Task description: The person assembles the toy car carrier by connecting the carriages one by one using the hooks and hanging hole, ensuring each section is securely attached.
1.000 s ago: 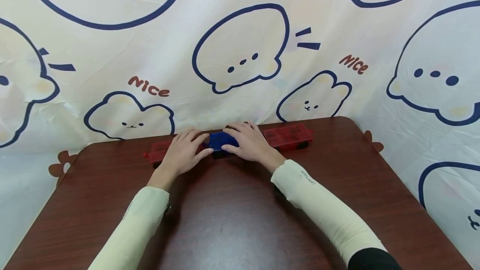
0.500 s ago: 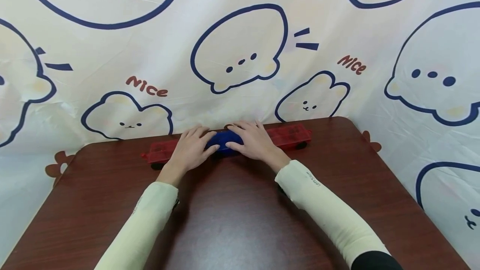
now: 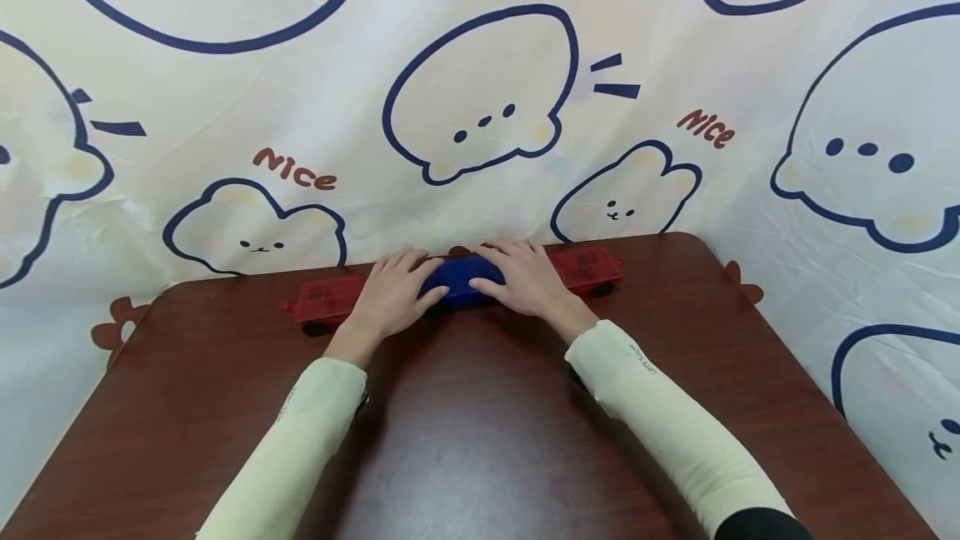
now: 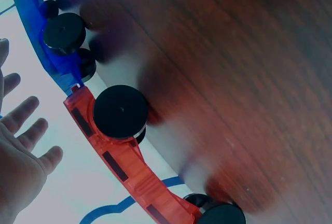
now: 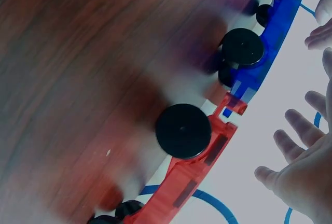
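Observation:
A translucent blue train car [image 3: 459, 282] stands between a left red car [image 3: 326, 300] and a right red car [image 3: 588, 269], in one row. My left hand [image 3: 393, 294] is over the joint of the left red and blue cars, fingers spread. Over the blue car's other end and the right red car spreads my right hand [image 3: 528, 280]. The left wrist view has the hand [image 4: 26, 156] apart from the blue [image 4: 31, 11] and red [image 4: 129, 169] cars, their ends meeting. Similarly, in the right wrist view the hand [image 5: 306, 177] shows a gap beside the blue [image 5: 277, 32] and red [image 5: 179, 187] cars.
The row stands along the far edge of the brown wooden table [image 3: 465, 440]. Behind it hangs a white cloth [image 3: 480, 207] with blue cartoon outlines and red lettering, which continues down both sides of the table.
Both hands have shifted a little to the right along the row, uncovering more of the left red car and the blue car. The outer ends of the row stay nearly in place.

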`<state>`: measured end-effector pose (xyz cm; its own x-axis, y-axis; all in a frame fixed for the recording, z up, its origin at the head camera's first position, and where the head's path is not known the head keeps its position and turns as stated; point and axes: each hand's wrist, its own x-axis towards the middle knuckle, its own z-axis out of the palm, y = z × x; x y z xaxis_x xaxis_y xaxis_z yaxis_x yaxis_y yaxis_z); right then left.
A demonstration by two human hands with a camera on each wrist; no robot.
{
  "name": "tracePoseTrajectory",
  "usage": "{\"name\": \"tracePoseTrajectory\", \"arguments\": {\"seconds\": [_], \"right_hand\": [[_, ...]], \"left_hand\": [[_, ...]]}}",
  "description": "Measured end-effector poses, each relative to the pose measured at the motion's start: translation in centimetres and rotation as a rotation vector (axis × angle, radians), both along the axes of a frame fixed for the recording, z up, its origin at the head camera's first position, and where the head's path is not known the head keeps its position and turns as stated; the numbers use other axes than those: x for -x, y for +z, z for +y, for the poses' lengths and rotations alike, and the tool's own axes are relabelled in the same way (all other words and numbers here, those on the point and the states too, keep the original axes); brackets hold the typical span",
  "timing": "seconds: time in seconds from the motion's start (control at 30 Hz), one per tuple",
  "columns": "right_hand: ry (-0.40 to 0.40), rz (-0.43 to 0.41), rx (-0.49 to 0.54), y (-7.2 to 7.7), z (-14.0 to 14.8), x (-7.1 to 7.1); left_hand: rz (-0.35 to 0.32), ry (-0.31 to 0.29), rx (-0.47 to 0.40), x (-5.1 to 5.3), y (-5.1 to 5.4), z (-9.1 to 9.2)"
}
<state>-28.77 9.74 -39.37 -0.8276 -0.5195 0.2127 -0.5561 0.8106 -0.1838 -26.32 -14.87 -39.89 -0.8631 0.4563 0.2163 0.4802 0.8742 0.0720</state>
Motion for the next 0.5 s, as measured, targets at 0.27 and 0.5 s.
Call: {"name": "tracePoseTrajectory", "arguments": {"seconds": [0.27, 0.5], "right_hand": [[-0.017, -0.007, 0.001, -0.5, 1.5, 0.1], [-0.030, -0.013, 0.016, -1.0, 3.1, 0.2]], "left_hand": [[-0.043, 0.008, -0.011, 0.3, -0.6, 0.3], [-0.087, 0.032, -0.041, 0.6, -0.9, 0.6]]}}
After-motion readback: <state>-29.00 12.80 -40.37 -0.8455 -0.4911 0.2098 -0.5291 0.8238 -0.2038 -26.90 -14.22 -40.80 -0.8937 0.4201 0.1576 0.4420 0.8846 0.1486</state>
